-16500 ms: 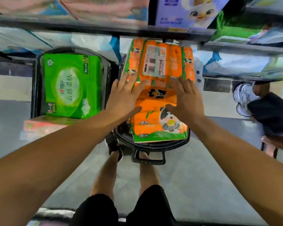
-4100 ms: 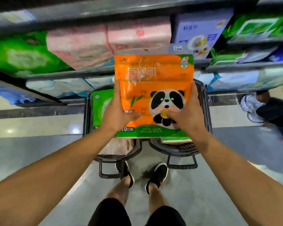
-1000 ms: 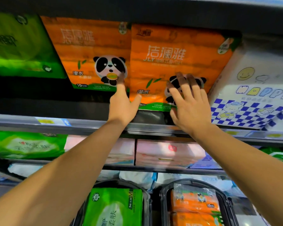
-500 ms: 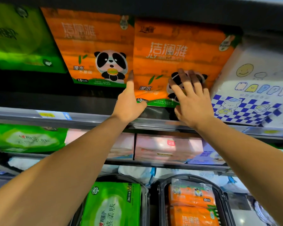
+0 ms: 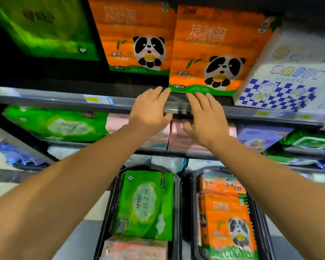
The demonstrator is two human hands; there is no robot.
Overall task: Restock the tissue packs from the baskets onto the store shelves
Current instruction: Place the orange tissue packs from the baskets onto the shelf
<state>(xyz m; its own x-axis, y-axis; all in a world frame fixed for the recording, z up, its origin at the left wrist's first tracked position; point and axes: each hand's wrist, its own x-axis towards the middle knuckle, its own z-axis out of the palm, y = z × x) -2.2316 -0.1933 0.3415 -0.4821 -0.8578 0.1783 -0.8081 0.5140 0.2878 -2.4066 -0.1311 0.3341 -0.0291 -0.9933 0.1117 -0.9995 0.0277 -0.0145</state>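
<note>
An orange panda tissue pack [image 5: 214,51] stands upright on the upper shelf [image 5: 64,99], beside a second orange panda pack [image 5: 137,38] on its left. My left hand [image 5: 150,111] and my right hand [image 5: 206,117] hover just below the pack's bottom edge, fingers spread, holding nothing. Below, a black basket [image 5: 178,184] holds a green tissue pack [image 5: 144,205] and a pink pack [image 5: 135,248]. The right basket [image 5: 259,212] holds further orange panda packs [image 5: 227,220].
A green pack [image 5: 43,27] stands at the upper left, and a white pack with blue checks [image 5: 285,77] at the right. Green [image 5: 58,124], pink [image 5: 184,139] and purple packs fill the lower shelf. The tiled floor shows beside the baskets.
Both hands have come off the orange pack and dropped down to the shelf edge. The pack now stands on the shelf by itself. The view has tilted down a little.
</note>
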